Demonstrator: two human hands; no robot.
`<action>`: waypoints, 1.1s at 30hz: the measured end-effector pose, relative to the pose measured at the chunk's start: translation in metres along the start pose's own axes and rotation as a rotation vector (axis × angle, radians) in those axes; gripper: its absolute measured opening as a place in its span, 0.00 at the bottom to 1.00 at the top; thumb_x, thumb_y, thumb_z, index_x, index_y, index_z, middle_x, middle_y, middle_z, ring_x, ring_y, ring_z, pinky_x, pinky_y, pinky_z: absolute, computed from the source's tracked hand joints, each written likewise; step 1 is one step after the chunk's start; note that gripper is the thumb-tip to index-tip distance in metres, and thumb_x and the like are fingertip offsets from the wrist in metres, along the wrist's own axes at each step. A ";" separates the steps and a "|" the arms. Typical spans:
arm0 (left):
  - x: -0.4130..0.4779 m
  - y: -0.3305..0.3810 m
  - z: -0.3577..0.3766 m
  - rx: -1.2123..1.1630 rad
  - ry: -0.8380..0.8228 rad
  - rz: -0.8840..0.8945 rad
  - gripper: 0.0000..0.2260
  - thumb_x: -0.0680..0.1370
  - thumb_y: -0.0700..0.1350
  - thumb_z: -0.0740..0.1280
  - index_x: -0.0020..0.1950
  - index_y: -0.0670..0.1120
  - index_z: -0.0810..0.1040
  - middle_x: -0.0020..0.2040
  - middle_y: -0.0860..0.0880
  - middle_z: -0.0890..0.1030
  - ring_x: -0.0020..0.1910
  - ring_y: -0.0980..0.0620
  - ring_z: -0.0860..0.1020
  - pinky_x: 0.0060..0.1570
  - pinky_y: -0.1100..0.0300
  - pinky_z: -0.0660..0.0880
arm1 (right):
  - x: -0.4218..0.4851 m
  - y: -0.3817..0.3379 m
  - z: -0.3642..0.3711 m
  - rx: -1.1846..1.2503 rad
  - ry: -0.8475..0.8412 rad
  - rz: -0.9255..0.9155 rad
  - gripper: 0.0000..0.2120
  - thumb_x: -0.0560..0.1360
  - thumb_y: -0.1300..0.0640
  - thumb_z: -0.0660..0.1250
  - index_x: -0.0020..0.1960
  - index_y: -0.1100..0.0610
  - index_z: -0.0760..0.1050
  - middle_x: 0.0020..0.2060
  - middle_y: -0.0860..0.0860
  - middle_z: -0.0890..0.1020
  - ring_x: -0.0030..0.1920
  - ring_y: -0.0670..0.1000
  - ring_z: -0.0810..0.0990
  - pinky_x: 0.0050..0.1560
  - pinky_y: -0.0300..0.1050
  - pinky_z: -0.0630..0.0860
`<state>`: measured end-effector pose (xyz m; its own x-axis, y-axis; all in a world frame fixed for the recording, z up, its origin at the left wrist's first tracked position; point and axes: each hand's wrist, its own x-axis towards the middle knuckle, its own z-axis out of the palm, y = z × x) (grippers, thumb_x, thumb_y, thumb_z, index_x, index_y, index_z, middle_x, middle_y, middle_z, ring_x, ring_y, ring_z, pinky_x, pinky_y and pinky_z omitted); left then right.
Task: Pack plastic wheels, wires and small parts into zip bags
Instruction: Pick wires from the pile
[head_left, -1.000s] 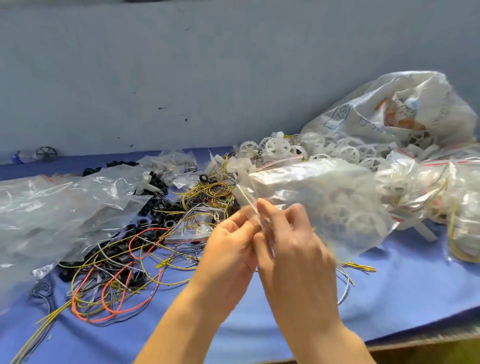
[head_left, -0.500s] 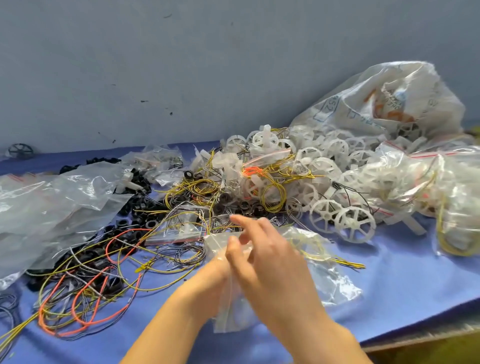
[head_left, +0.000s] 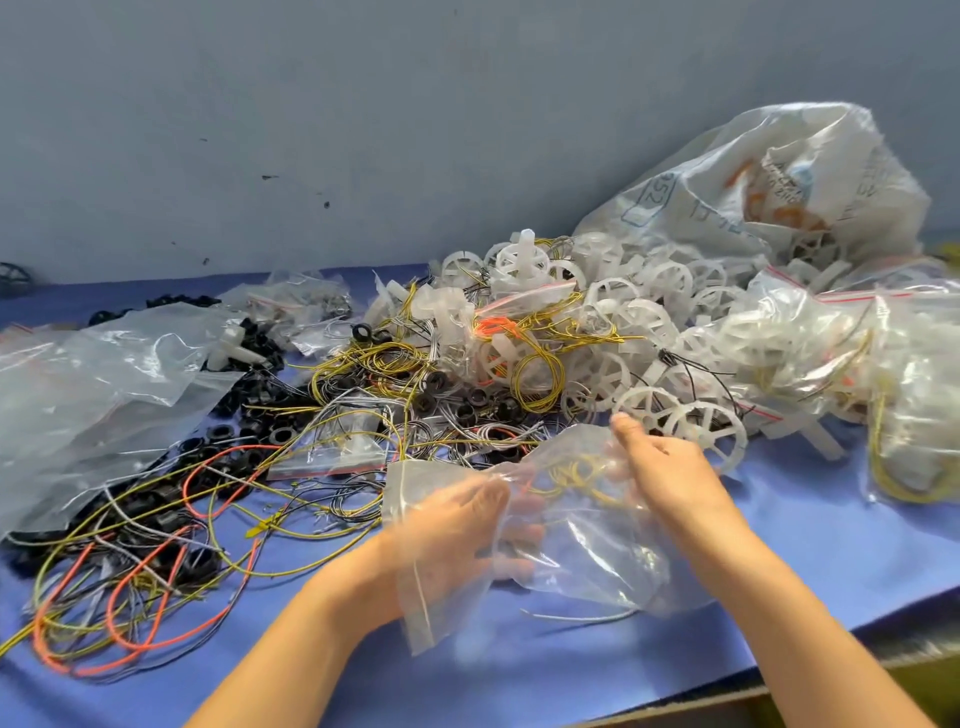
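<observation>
The clear zip bag (head_left: 582, 545) is up off the table, near the front, between both hands. The right hand (head_left: 670, 473) pinches its top edge, thumb sticking up. The left hand (head_left: 457, 530) shows through the plastic with fingers loosely bent. It is blurry, so I cannot tell if it grips. Yellow wire loops show through the bag, but I cannot tell if they are inside.

Just behind lies a small zip bag (head_left: 332, 452) with little parts in it. Full zip bags (head_left: 831, 353) on the right hold white wheels and yellow wire. A big white sack (head_left: 779, 197) at the back spills white wheels (head_left: 649, 364). Flat clear bags (head_left: 104, 374) lie on the left, beside black rings (head_left: 260, 410) and tangled wires (head_left: 156, 545).

All of it sits on a blue table (head_left: 831, 545) against a grey wall (head_left: 363, 130).
</observation>
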<state>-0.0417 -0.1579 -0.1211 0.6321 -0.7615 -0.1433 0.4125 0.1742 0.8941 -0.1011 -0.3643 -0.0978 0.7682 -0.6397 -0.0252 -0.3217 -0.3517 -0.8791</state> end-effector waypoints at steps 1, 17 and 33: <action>-0.001 0.002 0.002 0.004 -0.001 -0.008 0.42 0.51 0.60 0.83 0.59 0.41 0.79 0.56 0.37 0.81 0.47 0.41 0.81 0.38 0.47 0.79 | 0.000 0.004 0.000 0.005 -0.025 -0.008 0.28 0.77 0.39 0.61 0.37 0.65 0.74 0.23 0.52 0.74 0.29 0.50 0.70 0.36 0.47 0.66; -0.027 0.003 -0.020 0.332 0.006 0.028 0.19 0.74 0.57 0.73 0.62 0.51 0.80 0.60 0.44 0.81 0.57 0.46 0.81 0.56 0.46 0.78 | 0.015 0.017 -0.021 -0.022 0.001 -0.179 0.04 0.78 0.53 0.69 0.50 0.45 0.81 0.43 0.49 0.84 0.47 0.51 0.82 0.51 0.48 0.74; -0.034 0.013 -0.008 0.423 0.235 0.133 0.12 0.71 0.51 0.75 0.49 0.45 0.84 0.44 0.40 0.84 0.35 0.46 0.84 0.31 0.57 0.80 | 0.009 -0.002 -0.020 -0.163 0.289 -0.234 0.12 0.77 0.59 0.61 0.53 0.49 0.81 0.46 0.48 0.83 0.47 0.54 0.79 0.45 0.47 0.71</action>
<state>-0.0525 -0.1254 -0.1078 0.8118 -0.5804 -0.0646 0.0468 -0.0457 0.9979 -0.1045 -0.3831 -0.0866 0.6511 -0.6874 0.3218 -0.2579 -0.5992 -0.7579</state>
